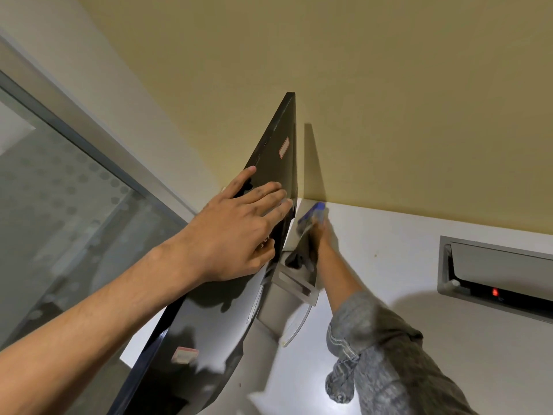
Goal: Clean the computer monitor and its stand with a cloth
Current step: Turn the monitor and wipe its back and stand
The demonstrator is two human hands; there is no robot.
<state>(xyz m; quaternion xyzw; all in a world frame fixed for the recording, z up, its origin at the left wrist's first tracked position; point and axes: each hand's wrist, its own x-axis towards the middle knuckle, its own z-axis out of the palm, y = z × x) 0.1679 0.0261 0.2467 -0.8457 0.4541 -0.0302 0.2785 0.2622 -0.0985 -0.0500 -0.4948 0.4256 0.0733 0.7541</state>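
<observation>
Computer monitor (209,310): black, seen from behind, at the desk's (404,265) left edge near the wall.

Left hand (236,232): flat, fingers straight, steadying its back.

Right hand (321,232): blurred, apparently gripping the blue-edged cloth (312,218) behind the stand (296,283).

Progress: rear wiping underway, probably; finished areas cannot be judged.

Stickers (283,147): unreadable.

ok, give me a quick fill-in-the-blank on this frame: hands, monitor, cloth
1. The left hand rests flat on the black ____ of the monitor.
2. The right hand holds a cloth whose far end is ____ in colour.
3. The right forearm reaches along the ____ desk, toward the wall.
4. In the recessed desk box a small ____ light glows.

Missing: back; blue; white; red
</observation>
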